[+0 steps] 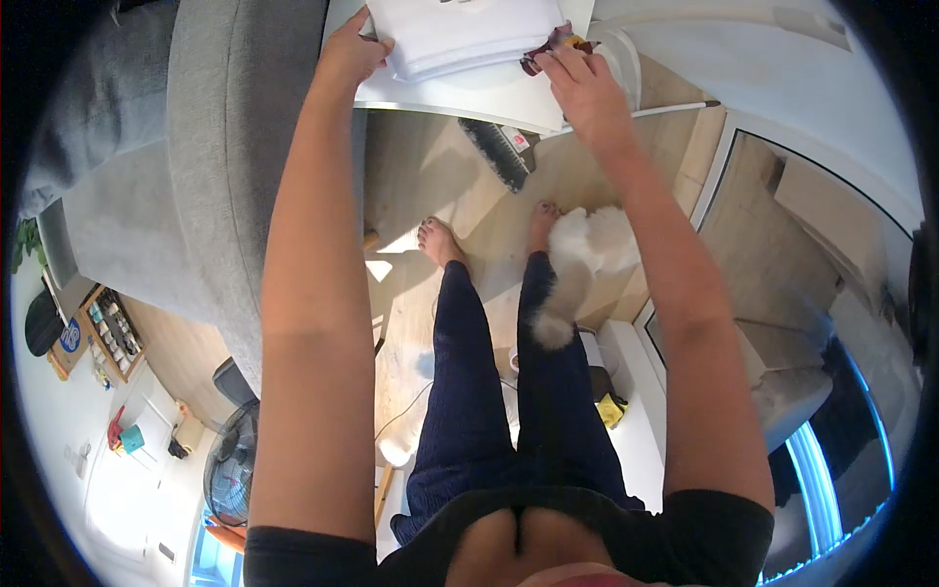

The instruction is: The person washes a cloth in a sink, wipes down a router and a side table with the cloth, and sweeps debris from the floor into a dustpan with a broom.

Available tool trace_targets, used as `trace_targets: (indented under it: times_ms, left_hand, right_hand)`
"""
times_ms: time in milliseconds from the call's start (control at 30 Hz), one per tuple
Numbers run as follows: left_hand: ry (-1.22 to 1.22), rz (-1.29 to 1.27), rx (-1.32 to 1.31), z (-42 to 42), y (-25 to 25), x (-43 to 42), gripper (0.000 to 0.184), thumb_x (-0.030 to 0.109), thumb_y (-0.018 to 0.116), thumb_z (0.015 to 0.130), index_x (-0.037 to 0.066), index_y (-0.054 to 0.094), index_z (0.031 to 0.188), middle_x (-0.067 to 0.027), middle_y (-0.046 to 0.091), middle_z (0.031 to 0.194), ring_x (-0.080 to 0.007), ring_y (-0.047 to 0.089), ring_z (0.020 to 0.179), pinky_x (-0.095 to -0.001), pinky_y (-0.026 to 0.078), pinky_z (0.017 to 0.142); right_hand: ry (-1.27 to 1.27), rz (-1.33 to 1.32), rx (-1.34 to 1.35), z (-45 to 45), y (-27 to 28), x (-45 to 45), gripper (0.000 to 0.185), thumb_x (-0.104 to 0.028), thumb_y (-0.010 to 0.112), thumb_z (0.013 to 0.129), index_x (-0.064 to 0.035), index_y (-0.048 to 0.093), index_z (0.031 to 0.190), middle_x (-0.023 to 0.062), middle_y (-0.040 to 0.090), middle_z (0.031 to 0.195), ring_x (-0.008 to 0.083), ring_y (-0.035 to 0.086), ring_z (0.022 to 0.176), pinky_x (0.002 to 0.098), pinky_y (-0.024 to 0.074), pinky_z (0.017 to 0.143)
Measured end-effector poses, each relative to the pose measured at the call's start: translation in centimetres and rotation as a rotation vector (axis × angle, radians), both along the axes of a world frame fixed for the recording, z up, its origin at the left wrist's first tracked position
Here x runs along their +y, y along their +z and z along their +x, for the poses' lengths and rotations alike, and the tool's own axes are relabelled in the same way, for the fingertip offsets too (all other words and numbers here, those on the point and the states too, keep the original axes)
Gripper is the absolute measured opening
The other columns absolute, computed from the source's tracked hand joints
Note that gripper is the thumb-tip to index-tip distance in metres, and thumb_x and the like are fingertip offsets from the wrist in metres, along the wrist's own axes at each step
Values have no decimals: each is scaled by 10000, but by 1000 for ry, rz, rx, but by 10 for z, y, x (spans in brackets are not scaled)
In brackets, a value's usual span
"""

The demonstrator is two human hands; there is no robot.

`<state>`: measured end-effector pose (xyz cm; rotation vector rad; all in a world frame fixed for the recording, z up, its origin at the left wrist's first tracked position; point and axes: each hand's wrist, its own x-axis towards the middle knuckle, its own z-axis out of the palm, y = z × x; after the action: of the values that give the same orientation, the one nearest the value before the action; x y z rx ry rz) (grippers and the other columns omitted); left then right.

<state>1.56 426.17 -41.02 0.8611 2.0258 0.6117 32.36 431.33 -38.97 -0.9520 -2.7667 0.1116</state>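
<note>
Left hand (354, 57) grips the white pack (465, 39) by its edge, right hand (589, 93) pinches a wrapper (561, 36); looks like positioning, calling for steadiness!

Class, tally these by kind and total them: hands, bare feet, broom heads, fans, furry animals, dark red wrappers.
Left hand, right hand: 2
Left bare foot, right bare foot: 2
Broom head: 1
Fan: 1
Furry animal: 1
Dark red wrapper: 1
Total: 8
</note>
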Motion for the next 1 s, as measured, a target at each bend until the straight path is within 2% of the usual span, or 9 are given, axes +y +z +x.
trace_targets:
  times_ms: [133,233,300,333,467,600,767,1000]
  left_hand:
    - [42,-18,-1,8,10,2,687,106,666,761,152,336,1363,-65,618,793,-112,569,654,-242,493,610]
    - [68,14,-68,4,6,0,683,102,666,757,150,346,1358,-66,611,774,-111,567,647,-240,498,593]
    - [61,17,-50,5,8,0,681,102,665,755,149,349,1357,-64,608,766,-112,567,644,-243,499,591]
    - [52,23,-36,7,10,0,679,101,663,754,149,352,1356,-62,604,757,-113,567,641,-245,500,589]
    - [32,12,-11,6,12,-1,683,100,661,752,151,349,1358,-63,603,753,-117,572,643,-251,501,587]
    - [42,0,-49,6,5,0,689,100,665,756,163,341,1361,-73,610,762,-129,587,657,-264,516,598]
    - [71,-15,-60,5,2,1,687,91,665,759,181,341,1359,-82,618,762,-139,600,651,-262,534,583]
    - [69,-5,-14,8,6,4,672,80,671,751,197,373,1343,-87,625,735,-132,600,619,-257,533,559]
  right_hand:
    - [-63,19,59,-21,-8,-23,348,-105,500,757,-118,553,1100,5,515,1039,237,496,855,312,482,725]
    - [-112,-110,128,-47,-6,-47,382,-60,551,734,-133,570,1109,25,521,1030,260,487,842,336,466,764]
    - [-111,-141,197,-66,-6,-60,326,-92,495,756,-109,565,1074,17,512,982,246,488,800,319,467,718]
    - [-95,-125,209,-77,-9,-65,309,-99,511,759,-111,572,1062,20,502,938,248,487,784,327,475,686]
    - [-144,-165,284,-107,-10,-86,233,-105,523,778,-90,593,1000,10,488,940,248,490,773,330,490,644]
    - [-154,-209,247,-119,-2,-96,225,-102,529,773,-80,595,987,16,487,944,256,492,778,335,492,650]
    - [-293,-369,307,-132,7,-103,298,-93,543,762,-76,575,1058,69,484,961,281,496,812,355,488,689]
    - [-307,-409,286,-138,7,-106,351,-88,541,773,-84,540,1124,72,481,972,286,493,841,359,489,693]
